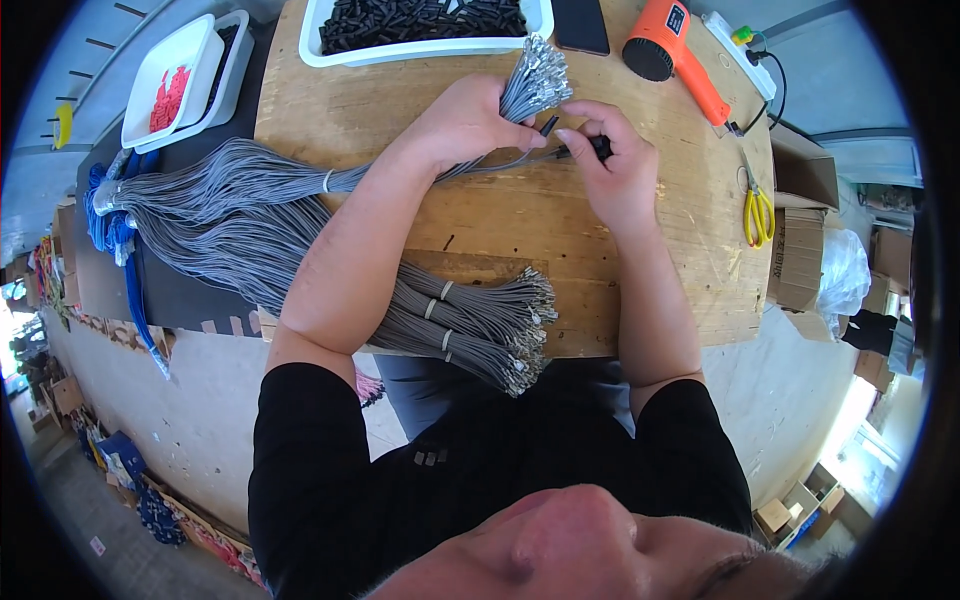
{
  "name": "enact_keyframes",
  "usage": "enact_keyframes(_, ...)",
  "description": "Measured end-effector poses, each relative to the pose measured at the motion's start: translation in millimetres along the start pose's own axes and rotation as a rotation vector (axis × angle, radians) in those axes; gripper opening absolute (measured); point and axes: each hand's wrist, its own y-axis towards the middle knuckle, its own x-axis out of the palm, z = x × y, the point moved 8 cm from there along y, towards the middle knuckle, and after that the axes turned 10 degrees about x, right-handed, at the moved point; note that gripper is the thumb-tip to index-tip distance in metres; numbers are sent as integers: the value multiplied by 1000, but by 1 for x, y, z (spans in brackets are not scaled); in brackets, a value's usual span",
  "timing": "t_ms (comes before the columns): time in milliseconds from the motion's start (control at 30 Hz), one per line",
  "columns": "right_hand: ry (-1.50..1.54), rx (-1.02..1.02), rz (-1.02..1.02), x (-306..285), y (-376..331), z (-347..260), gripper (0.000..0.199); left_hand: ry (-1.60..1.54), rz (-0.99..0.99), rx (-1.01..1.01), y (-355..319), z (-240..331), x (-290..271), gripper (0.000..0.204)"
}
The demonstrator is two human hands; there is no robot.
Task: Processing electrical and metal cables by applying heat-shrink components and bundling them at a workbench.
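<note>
Far out past my left hand: two nested white trays (pixel 205 60), the top one holding a small pile of red pieces (pixel 168 98), dark bits showing in the lower one. Nearer on that side, a fan of loose grey wires (pixel 215 215) spills over the bench edge, blue wire (pixel 125 260) mixed in at its outer end. My left hand (pixel 462 122) is closed around a grey wire bundle (pixel 530 80), gripping it just below the tips; a white tie cinches it further back, and the silver metal terminals splay out above my fingers. Bundle sits on the round wooden table (pixel 520 215), its head just short of the tray beyond my hands. Below my left forearm, toward my body: more tied grey bundles (pixel 470 320), same silver terminal ends, lying at the near table edge. Straight ahead of both hands: a long white tray (pixel 425 47) full of short black tube pieces (pixel 420 20). My right hand (pixel 612 165) is pinched shut on a single grey wire (pixel 525 158) with a black sleeve (pixel 598 148) at its tip, just beside the bundle head. Past the right hand: dark phone-like slab (pixel 580 25), orange heat gun (pixel 672 55), white power strip (pixel 740 50). Further right, yellow-handled scissors (pixel 757 205) near the table rim, cardboard boxes (pixel 805 235) beyond it.
</note>
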Motion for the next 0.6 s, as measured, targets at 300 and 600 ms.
enact_keyframes(300,-104,-52,10,3,0,-1,34,-63,-27,-28,1,-1,1,22)
enact_keyframes(600,-106,-66,15,3,-1,-3,32,-53,-19,-17,-1,4,-1,23)
